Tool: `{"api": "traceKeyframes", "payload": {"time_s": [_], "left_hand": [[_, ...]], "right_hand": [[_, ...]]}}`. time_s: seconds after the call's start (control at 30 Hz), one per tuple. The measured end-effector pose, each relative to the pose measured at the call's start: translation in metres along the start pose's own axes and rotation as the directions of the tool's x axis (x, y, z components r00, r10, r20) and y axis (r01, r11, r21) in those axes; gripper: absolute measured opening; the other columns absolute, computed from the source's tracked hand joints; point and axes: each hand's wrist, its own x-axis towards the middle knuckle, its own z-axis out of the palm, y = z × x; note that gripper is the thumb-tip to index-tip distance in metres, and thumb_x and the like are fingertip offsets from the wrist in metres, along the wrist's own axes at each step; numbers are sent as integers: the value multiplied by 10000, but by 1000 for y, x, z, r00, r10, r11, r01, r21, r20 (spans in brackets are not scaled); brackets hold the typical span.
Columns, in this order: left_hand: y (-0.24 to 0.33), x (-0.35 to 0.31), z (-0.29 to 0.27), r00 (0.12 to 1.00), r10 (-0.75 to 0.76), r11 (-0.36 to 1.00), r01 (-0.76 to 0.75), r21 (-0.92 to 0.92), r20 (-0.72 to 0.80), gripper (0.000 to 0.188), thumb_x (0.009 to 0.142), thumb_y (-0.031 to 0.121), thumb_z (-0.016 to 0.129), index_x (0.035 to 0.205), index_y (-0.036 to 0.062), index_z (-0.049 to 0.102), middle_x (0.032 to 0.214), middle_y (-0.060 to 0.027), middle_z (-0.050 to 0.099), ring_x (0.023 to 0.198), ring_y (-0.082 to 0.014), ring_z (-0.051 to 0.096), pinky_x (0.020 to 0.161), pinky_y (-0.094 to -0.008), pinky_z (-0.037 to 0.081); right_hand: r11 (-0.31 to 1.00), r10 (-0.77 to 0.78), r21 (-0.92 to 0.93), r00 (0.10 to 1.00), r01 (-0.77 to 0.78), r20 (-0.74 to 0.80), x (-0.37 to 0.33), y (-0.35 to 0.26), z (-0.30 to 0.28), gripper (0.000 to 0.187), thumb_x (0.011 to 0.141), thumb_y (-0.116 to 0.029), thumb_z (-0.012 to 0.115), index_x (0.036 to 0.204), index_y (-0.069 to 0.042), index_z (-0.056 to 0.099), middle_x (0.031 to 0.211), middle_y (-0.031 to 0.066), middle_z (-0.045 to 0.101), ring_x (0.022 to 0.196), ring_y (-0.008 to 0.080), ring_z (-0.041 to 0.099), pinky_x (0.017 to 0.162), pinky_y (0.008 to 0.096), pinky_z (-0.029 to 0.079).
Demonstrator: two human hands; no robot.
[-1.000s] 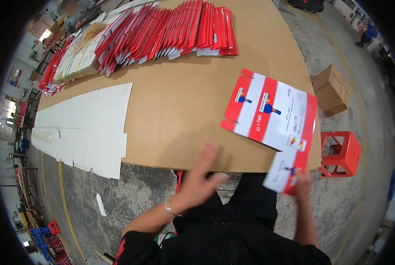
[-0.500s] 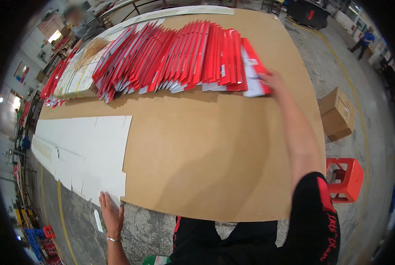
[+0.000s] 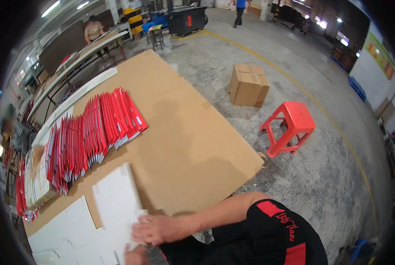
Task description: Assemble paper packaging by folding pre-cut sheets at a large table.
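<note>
A long white piece of card lies slanted near the front of the table, slightly blurred. My right hand reaches in from the right and grips its near part, fingers curled over it. Close below, at the lower edge of the picture, is my left hand, blurred and partly cut off, beside the same card's near end. Under and to the left spreads a white sheet with slits in its edges. Beyond, a row of overlapping red-and-white folded pieces leans along the table's left side.
The brown table top runs off to the right. A strapped white stack stands left of the red row. On the floor are a red plastic stool and a cardboard box. People stand farther back.
My view has swung right. My right hand has come from the red row's right end to the table's near side, where a white card is now in it. Both hands are now close together.
</note>
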Motion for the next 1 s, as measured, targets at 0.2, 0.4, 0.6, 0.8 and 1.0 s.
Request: {"api": "traceKeyframes", "payload": {"time_s": [0.2,0.4,0.6,0.8,1.0], "left_hand": [[78,27,-24,998,32,976,-42,-215,-53,317,784,181,800,1011,-12,693,1049,-211,661,941,-393,635,834,-436,526],[-4,0,29,973,52,998,-41,-50,224,522,717,-93,567,1230,-4,598,1303,-230,557,1233,-387,511,1061,-464,382],[4,36,82,995,-7,895,53,-442,104,277,750,56,679,1020,106,721,1114,-87,656,1059,-305,568,960,-413,416],[47,61,108,961,-234,953,196,-233,-146,260,751,93,753,1006,77,703,1122,-90,637,1035,-304,572,873,-421,461],[79,65,108,978,142,800,-21,-600,154,250,788,86,714,1037,71,689,1265,-102,616,1280,-304,497,1118,-485,313]], "right_hand": [[929,367,20,927,-369,79,-86,-36,-37,162,741,-107,639,903,-91,630,840,34,605,923,219,601,894,402,442],[718,574,332,790,-612,217,-128,-45,-178,189,737,-26,733,904,-96,681,933,51,657,1005,277,589,893,395,447],[637,761,-139,647,-758,-40,-179,-47,-227,231,698,30,663,902,-73,704,982,68,692,1046,273,599,954,396,423],[525,800,-269,576,-808,-170,-209,-64,-198,282,712,31,642,977,-65,660,1028,87,675,1029,281,598,941,384,422],[284,883,-114,306,-952,-355,-199,-60,-186,392,715,-58,775,1078,-56,624,929,79,629,838,212,594,784,337,470]]}}
